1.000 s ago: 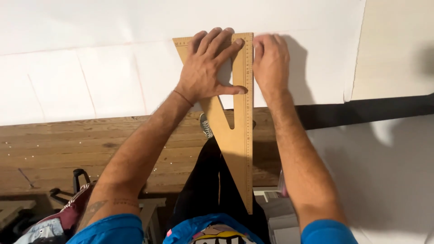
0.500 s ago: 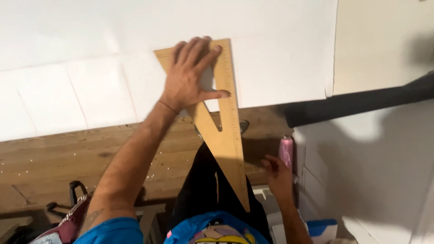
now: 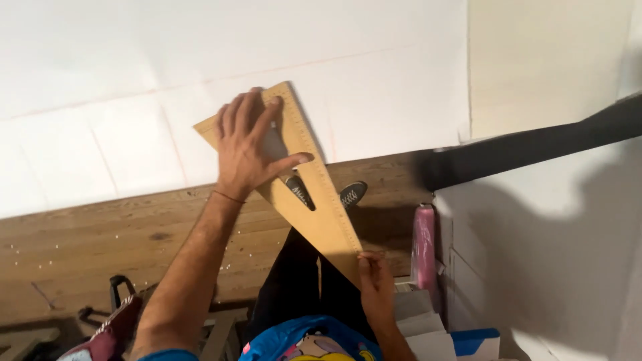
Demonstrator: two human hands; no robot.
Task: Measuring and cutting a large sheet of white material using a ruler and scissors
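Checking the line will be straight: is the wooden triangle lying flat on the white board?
Cannot tell: left hand presses wooden triangle down, but its tip overhangs, held by right hand.

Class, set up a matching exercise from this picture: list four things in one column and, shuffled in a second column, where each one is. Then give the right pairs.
Things:
1. left hand
2. right hand
3. pink roll
4. dark shoes

Places:
A. standing upright beside the white boards at the right
B. spread flat on the wide upper end of the wooden triangle ruler
C. on the wooden floor, partly behind the ruler
D. at the ruler's narrow lower tip

Pairs: 1-B, 2-D, 3-A, 4-C
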